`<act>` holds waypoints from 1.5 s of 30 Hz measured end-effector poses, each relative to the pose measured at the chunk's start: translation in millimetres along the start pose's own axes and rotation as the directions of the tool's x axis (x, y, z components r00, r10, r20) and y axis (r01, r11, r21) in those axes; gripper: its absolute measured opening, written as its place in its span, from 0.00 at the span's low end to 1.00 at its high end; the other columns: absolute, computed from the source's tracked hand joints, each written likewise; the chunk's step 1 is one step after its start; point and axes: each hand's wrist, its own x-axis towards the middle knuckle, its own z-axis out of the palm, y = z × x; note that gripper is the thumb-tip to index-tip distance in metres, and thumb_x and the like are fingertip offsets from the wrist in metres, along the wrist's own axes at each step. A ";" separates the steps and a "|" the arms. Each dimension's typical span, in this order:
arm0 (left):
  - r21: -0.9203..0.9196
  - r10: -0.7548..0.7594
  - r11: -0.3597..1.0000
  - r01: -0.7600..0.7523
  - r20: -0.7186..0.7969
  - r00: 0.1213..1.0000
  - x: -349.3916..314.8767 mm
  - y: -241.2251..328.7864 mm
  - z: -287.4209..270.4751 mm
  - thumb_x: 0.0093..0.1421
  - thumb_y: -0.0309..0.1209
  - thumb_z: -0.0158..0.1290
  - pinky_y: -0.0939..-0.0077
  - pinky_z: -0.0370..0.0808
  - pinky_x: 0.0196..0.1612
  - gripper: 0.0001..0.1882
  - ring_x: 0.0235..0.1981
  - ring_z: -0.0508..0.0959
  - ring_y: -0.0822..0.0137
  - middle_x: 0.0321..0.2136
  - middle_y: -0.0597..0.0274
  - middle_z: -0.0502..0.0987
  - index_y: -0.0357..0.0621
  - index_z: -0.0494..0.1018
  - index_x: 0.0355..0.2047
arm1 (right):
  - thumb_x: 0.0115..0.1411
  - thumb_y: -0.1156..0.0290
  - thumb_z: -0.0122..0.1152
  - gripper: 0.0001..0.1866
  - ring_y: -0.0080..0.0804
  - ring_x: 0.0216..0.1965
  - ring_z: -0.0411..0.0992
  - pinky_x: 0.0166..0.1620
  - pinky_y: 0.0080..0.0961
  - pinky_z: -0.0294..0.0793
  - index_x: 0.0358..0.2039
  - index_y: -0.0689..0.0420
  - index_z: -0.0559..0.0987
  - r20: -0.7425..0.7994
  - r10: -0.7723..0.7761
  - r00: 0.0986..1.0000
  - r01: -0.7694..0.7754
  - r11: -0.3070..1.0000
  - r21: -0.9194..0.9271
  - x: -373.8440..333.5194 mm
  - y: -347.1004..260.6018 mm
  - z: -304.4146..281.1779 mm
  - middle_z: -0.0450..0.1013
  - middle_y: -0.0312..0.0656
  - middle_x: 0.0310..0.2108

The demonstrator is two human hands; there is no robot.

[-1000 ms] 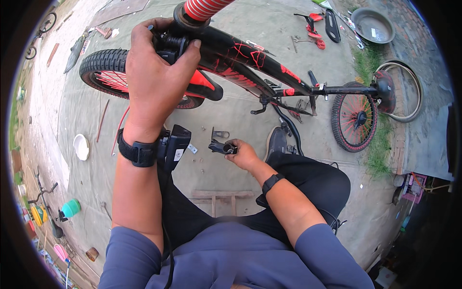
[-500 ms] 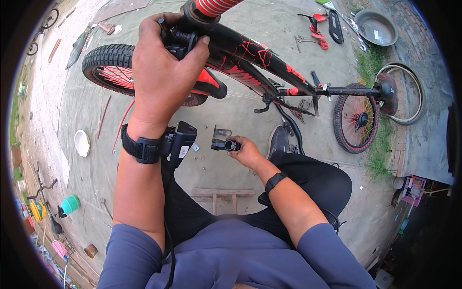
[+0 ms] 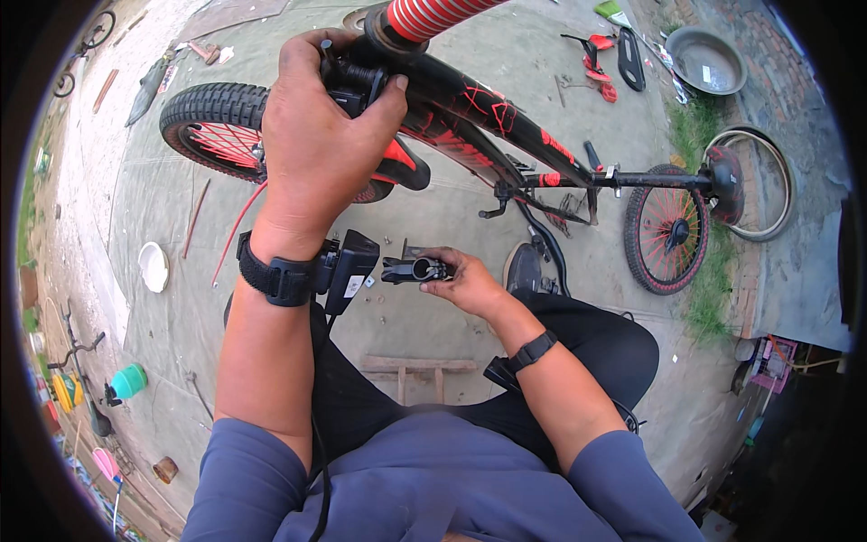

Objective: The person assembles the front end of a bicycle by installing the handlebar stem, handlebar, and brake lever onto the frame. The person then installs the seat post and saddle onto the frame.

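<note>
My left hand (image 3: 325, 163) is closed round the front end of a black-and-red bicycle (image 3: 492, 104), by the head of its frame. A black coiled piece (image 3: 354, 79) shows between thumb and fingers; the palm side is hidden. Lower down, my right hand (image 3: 465, 282) grips a black bicycle stem (image 3: 415, 269), its round clamp opening facing up and its forked end pointing left. That stem is apart from the frame. The bicycle's front wheel (image 3: 217, 131) lies beyond my left hand, and the saddle (image 3: 725, 176) is at the far right.
Small metal parts lie on the grey ground sheet (image 3: 361, 343) below my hands, near a low wooden stool (image 3: 420, 365). A white dish (image 3: 154, 267) and a green container (image 3: 129, 381) are at left. A metal basin (image 3: 704, 60) and loose red-black parts (image 3: 596, 63) are at upper right.
My left hand and the bicycle's front end have shifted slightly right. My right hand has brought the stem a little left and turned it slightly.
</note>
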 end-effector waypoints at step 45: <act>0.051 0.065 0.997 -0.064 -0.028 0.997 -1.1 2.4 -1.0 0.53 0.34 0.69 0.63 0.80 0.42 0.27 0.36 0.84 0.55 0.36 0.53 0.81 0.40 0.71 0.51 | 0.47 0.55 0.84 0.36 0.34 0.47 0.75 0.53 0.30 0.74 0.51 0.63 0.78 0.019 -0.339 0.941 0.339 0.937 -0.086 -102.2 -182.9 -10.2 0.75 0.44 0.46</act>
